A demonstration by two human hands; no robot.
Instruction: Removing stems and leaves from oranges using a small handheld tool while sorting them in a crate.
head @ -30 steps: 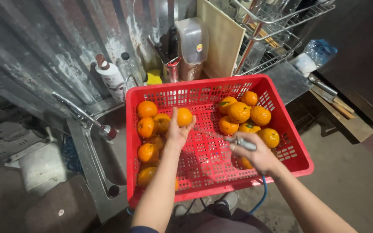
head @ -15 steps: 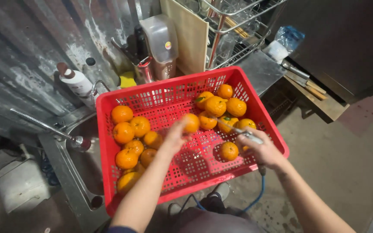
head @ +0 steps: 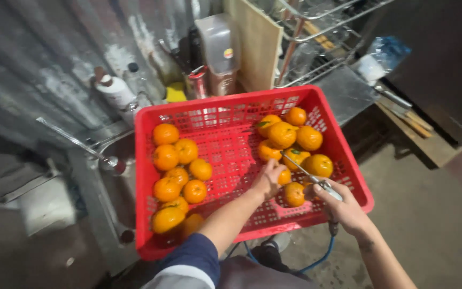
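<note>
As your left hand (head: 267, 179) has dropped from mid-crate to the right-hand pile | its fingers close around an orange (head: 283, 176) in the red crate (head: 231, 115) | your right hand (head: 340, 206) stays clenched on the metal spray nozzle (head: 311, 176) | next fruit coming under the nozzle.

Place: rough back kitchen or wash area.
Signs: red crate (head: 338, 155) of oranges (head: 180, 176); left of it a metal sink (head: 105, 176); behind it a wire dish rack (head: 316, 37), bottles (head: 114, 91).
</note>
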